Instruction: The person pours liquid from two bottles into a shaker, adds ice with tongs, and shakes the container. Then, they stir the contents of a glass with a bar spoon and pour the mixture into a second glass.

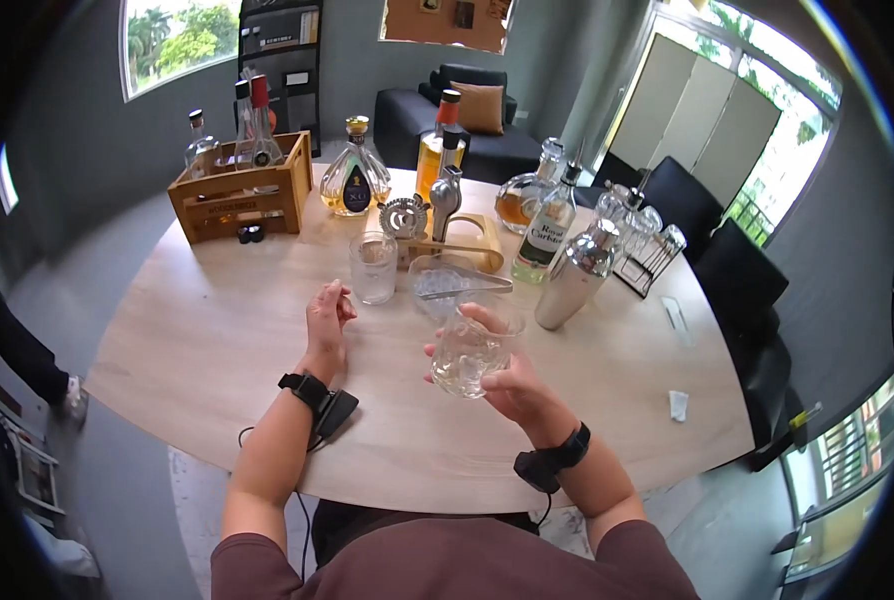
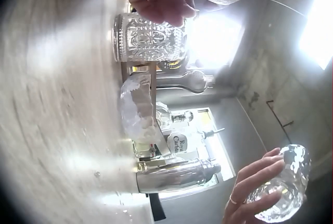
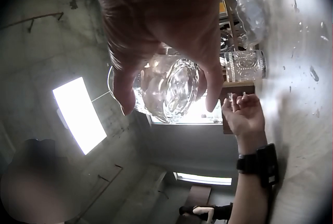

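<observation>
In the head view my right hand (image 1: 515,388) grips a clear rounded glass (image 1: 459,352), tilted and raised over the table. The right wrist view has this glass (image 3: 174,91) between thumb and fingers. My left hand (image 1: 325,318) holds nothing, its fingers loosely curled, near a clear embossed tumbler (image 1: 374,270). From the left wrist, the tumbler (image 2: 151,37) shows a raised pattern and stands upright on the table. A clear bowl of ice (image 1: 437,283) sits between the hands, with metal tongs (image 1: 467,289) lying across its top.
A steel cocktail shaker (image 1: 575,275) and a Royal Carlson bottle (image 1: 545,240) stand at the right. Behind the bowl is a wooden holder (image 1: 480,245) with bar tools. A wooden crate (image 1: 242,210) of bottles is at the left, an XO decanter (image 1: 353,180) beside it.
</observation>
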Available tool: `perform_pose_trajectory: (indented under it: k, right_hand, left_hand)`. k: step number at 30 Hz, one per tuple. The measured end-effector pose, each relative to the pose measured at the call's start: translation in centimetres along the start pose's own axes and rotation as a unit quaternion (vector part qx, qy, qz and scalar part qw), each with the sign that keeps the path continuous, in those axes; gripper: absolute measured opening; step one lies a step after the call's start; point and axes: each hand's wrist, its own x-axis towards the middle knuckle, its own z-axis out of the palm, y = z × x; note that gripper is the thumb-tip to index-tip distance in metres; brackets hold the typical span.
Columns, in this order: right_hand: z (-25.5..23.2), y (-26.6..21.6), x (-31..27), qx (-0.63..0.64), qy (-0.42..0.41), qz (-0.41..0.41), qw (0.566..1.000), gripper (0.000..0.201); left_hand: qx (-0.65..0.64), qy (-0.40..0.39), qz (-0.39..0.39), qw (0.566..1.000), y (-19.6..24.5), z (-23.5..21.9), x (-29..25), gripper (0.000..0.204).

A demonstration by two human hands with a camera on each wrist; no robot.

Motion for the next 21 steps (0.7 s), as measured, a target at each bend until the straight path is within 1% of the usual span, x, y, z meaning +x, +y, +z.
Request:
perform_pose_trajectory:
  k: [2,3,6,8,9,11,12,14,15,17,18,19,20,21]
  right_hand:
    - [1.8,-2.0,0.4,0.025,-0.05,-0.046,0.997,0.094]
    - [2.7,-3.0,0.5,0.017,-0.05,-0.043,0.998,0.094]
    - [5.3,-5.3,1.0,0.016,-0.078,-0.069,0.994,0.095]
    - [6.9,-5.9,1.2,0.079,-0.013,-0.045,0.996,0.097]
    - [7.6,-6.1,1.4,0.078,-0.016,-0.05,0.996,0.097]
    - [8.8,-6.2,1.8,0.096,0.006,-0.09,0.991,0.096]
    - [9.2,-6.3,1.9,0.101,0.003,-0.097,0.99,0.096]
    - [9.8,-6.4,1.8,0.07,0.032,-0.134,0.988,0.096]
    - [10.1,-6.5,1.6,0.078,0.035,-0.141,0.986,0.096]
    - [10.2,-6.7,1.3,0.041,0.051,-0.194,0.979,0.083]
    - [9.9,-6.6,1.4,0.044,0.053,-0.2,0.977,0.083]
    - [9.7,-6.4,1.5,-0.062,0.067,-0.269,0.959,0.084]
    - [9.5,-6.2,1.5,-0.167,0.083,-0.333,0.924,0.085]
    - [9.4,-6.1,1.4,-0.162,0.088,-0.338,0.923,0.085]
  left_hand:
    - [-0.091,0.005,-0.113,0.989,-0.4,-0.5,0.5,0.021]
    - [-0.132,0.003,-0.169,0.977,-0.5,-0.8,0.7,0.022]
    - [-0.117,-0.022,-0.167,0.979,-0.9,-1.2,1.0,0.022]
    - [-0.095,-0.052,-0.175,0.979,-1.1,-1.3,1.1,0.017]
    - [-0.093,-0.055,-0.171,0.979,-1.3,-1.5,1.1,0.017]
    - [-0.054,-0.082,-0.193,0.976,-0.8,-1.0,0.8,0.013]
    - [-0.053,-0.085,-0.193,0.976,-1.0,-1.1,1.0,0.009]
    - [-0.036,-0.09,-0.19,0.977,-0.5,-0.9,0.9,0.009]
    - [-0.028,-0.094,-0.191,0.977,-0.5,-0.8,0.7,0.008]
    - [-0.016,-0.099,-0.197,0.975,-0.9,-0.9,0.9,0.008]
    - [-0.008,-0.11,-0.182,0.977,-1.2,-0.9,0.9,0.008]
    - [0.0,-0.121,-0.169,0.978,-1.0,-0.5,0.6,0.008]
    - [0.006,-0.125,-0.172,0.977,-0.7,-0.2,0.2,0.008]
    - [0.007,-0.101,-0.184,0.978,-0.1,0.0,-0.2,0.008]
